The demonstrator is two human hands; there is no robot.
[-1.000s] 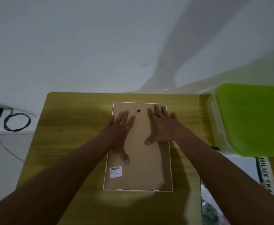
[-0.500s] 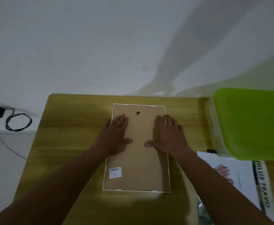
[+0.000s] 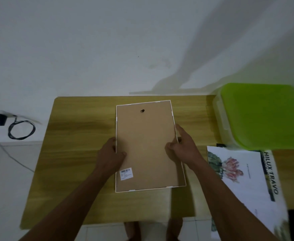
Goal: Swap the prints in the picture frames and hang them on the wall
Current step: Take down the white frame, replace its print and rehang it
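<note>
On a yellow-brown wood-grain table [image 3: 76, 153], near a translucent plastic storage box with a lime-green lid [image 3: 261, 117], a white-rimmed rectangular picture frame [image 3: 146, 145] sits face down at the centre, brown backing board up. A paper flower print [image 3: 243, 171] lies apart to its right. The left hand [image 3: 110, 153] and right hand [image 3: 184, 146] each clasp a long side of the frame — thumbs on the board, fingers curled round the rim. Lifting evenly from both sides, with the small dark hanger hole [image 3: 142, 111] kept uppermost, should stop the board slipping before hanging. The box is lidded, its contents hidden — nor can the frame's own print be seen.
</note>
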